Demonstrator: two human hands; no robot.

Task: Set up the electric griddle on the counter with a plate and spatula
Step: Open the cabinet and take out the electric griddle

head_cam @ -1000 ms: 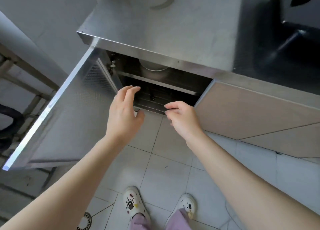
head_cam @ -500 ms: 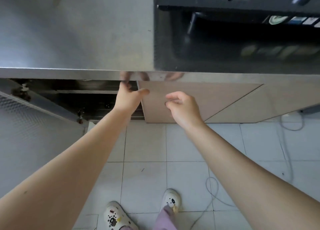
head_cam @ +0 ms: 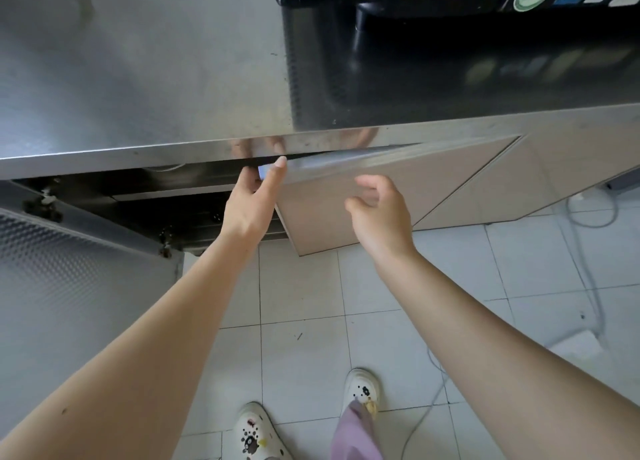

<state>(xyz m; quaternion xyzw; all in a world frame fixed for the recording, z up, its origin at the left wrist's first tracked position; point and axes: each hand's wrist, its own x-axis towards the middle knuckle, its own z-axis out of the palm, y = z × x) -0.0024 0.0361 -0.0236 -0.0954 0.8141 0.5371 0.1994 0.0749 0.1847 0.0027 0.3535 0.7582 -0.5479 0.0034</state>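
Under the counter [head_cam: 138, 78] lip, your left hand [head_cam: 249, 206] pinches the top corner of the beige cupboard door [head_cam: 346, 213], levering it ajar so you can search inside. At three o'clock from it your right hand [head_cam: 381, 217] hovers loosely spread, touching nothing. No griddle, plate or spatula shows.

Bright daylight, countertop [head_cam: 138, 61] glare, wide-angle distortion
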